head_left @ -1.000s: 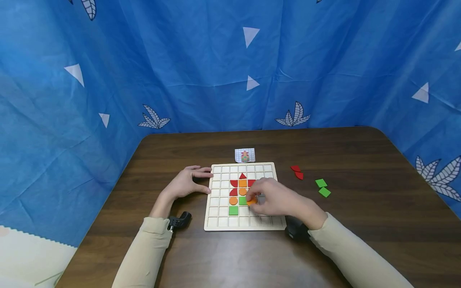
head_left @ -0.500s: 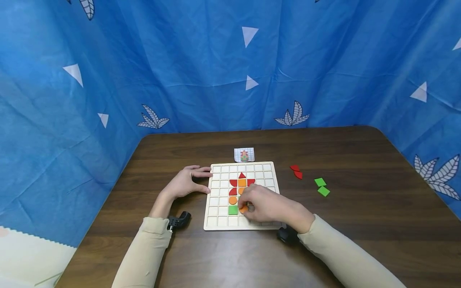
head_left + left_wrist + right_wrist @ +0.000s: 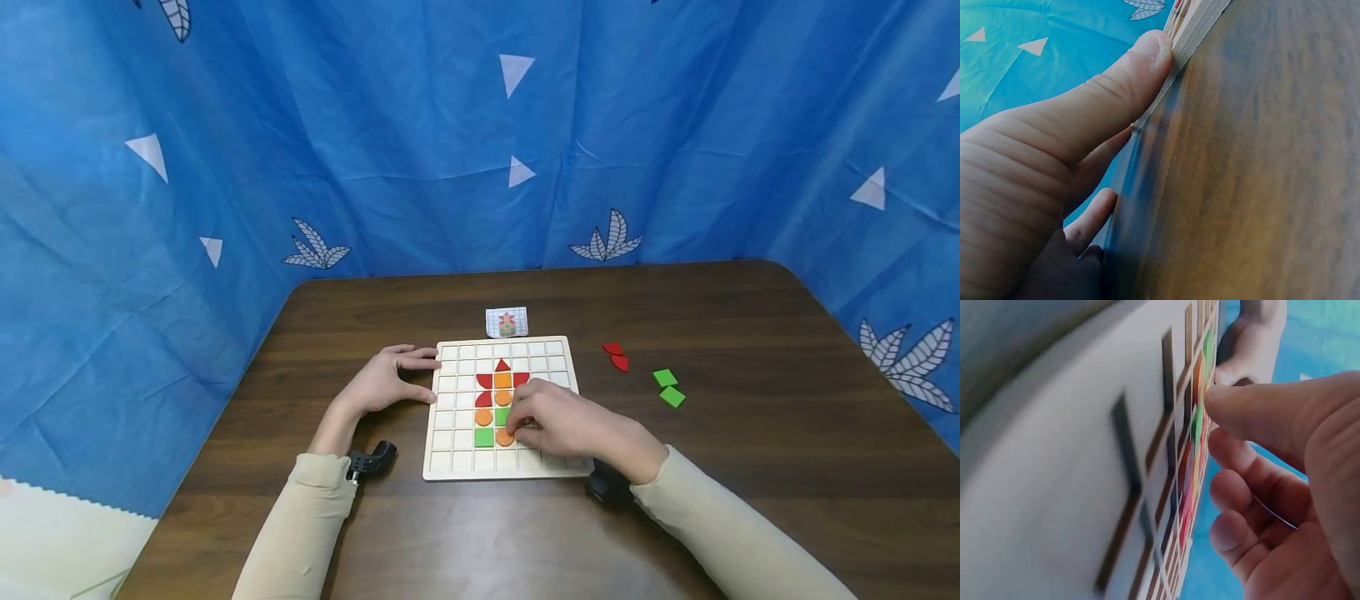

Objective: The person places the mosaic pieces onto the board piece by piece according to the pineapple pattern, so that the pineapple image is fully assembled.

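Note:
In the head view, a pale gridded board (image 3: 450, 463) lies on the table with coloured tiles in its cells. My left hand (image 3: 381, 381) rests at its left edge, thumb and fingers spread against the rim. Over the board's right half, my right hand (image 3: 558, 421) has its fingertips beside an orange round tile (image 3: 505, 437), which sits in a cell. Left of that tile is a green square tile (image 3: 483, 437); another orange round tile (image 3: 483, 417) lies above the green one. In the right wrist view, the thumb (image 3: 1229, 403) is close to the tiles, and nothing shows between thumb and fingers.
A small pattern card (image 3: 507, 322) lies behind the board. To its right are red petal-shaped tiles (image 3: 617, 357) and green square tiles (image 3: 669, 388) on the wooden table (image 3: 750, 467). A blue curtain (image 3: 420, 133) hangs behind.
My right hand carried the orange round tile toward the front left and into a cell below the middle green tile. It has since drawn slightly right, off the tile. The left hand stays put.

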### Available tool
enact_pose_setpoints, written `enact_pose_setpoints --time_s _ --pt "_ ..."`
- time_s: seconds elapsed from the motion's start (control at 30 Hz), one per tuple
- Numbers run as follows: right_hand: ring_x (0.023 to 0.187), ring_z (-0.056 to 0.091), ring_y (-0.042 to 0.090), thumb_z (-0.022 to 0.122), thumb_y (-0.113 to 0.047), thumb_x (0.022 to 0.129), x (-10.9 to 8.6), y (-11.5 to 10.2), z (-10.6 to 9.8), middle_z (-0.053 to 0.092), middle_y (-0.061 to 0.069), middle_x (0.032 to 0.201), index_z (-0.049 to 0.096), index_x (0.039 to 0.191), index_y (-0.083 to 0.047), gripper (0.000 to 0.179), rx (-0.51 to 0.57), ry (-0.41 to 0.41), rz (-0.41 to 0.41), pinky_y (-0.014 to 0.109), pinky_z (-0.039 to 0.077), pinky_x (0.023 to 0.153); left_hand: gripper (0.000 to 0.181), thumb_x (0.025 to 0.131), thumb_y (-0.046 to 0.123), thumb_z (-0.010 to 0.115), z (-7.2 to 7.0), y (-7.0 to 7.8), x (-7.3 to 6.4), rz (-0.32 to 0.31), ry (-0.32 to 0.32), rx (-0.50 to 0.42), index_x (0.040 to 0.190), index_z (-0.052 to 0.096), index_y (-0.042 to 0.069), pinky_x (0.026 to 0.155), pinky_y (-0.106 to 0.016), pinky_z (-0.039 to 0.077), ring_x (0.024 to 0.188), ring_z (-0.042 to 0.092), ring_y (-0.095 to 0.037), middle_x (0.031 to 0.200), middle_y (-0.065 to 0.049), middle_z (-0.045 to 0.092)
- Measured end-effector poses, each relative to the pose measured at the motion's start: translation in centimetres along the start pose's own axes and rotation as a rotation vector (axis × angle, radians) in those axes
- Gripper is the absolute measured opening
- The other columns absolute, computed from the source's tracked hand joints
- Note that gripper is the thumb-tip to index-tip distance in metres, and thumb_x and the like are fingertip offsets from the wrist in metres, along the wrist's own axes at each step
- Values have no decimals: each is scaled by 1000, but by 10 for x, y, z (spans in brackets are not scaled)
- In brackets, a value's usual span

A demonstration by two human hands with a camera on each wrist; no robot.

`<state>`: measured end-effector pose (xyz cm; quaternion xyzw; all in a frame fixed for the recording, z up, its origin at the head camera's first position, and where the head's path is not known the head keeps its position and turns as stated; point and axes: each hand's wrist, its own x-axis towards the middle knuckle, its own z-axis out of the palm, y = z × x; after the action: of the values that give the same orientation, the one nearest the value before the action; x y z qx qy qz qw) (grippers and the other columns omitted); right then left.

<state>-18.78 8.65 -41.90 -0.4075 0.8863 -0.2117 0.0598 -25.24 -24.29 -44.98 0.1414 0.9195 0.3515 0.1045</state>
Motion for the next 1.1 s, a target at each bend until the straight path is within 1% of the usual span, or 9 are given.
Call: enact_pose_setpoints --time_s 0.13,0.2,0.33,0.47,0.6,0.77,0.87,1.0,1.1 --pt "90 59 10 83 -17 88 -13 15 -8 68 -10 95 81 97 -21 10 11 56 69 28 56 81 62 74 46 91 0 -1 -1 -4 -3 3 130 74 26 122 -64 27 155 26 -33 151 8 58" --pt "92 58 11 84 -18 87 -23 23 -13 68 -10 99 80 99 -21 13 23 74 129 27 56 80 62 73 46 91 -1 -1 -1 -5 -4 4 130 74 26 122 -64 27 155 26 -34 151 8 58" --pt "87 59 13 84 -15 86 -45 44 -23 68 -8 98 79 101 -19 16 17 129 215 26 55 74 63 73 45 92 -1 1 -1 -4 -1 -3 130 74 26 123 -63 26 155 26 -33 151 9 58" --pt "82 59 14 84 -11 86 -68 64 -32 69 -5 95 78 99 -16 15 -35 195 254 31 55 73 63 73 45 92 -2 0 0 1 -2 0 130 74 26 123 -63 26 155 25 -33 151 9 58" --pt "81 58 15 85 -10 85 -89 78 -40 69 -2 96 77 97 -15 16 -71 240 296 35 55 72 62 74 45 91 -1 -1 1 5 3 8 130 74 25 122 -64 27 155 25 -33 151 7 58" --pt "78 56 13 85 -13 84 -111 90 -47 69 -2 95 76 96 -15 16 -98 252 344 32 52 68 62 74 45 91 1 1 0 6 5 -8 130 74 25 122 -65 27 155 25 -33 151 6 58" --pt "76 55 12 86 -14 84 -121 95 -49 68 0 95 75 95 -15 16 -106 254 371 30 51 66 62 74 46 91 3 0 1 -4 2 -9 130 74 26 122 -65 27 155 25 -32 152 7 58" --pt "75 54 13 86 -16 83 -128 99 -51 67 3 97 74 94 -14 16 -107 259 400 29 49 65 63 73 47 91 3 -2 1 -18 6 3 131 74 27 122 -65 28 155 25 -32 152 7 57" --pt "75 54 13 86 -17 84 -130 100 -52 67 5 97 74 93 -13 16 -89 235 430 28 48 63 63 73 47 91 3 -2 1 -28 10 -1 130 74 28 122 -65 27 155 25 -31 151 9 58"
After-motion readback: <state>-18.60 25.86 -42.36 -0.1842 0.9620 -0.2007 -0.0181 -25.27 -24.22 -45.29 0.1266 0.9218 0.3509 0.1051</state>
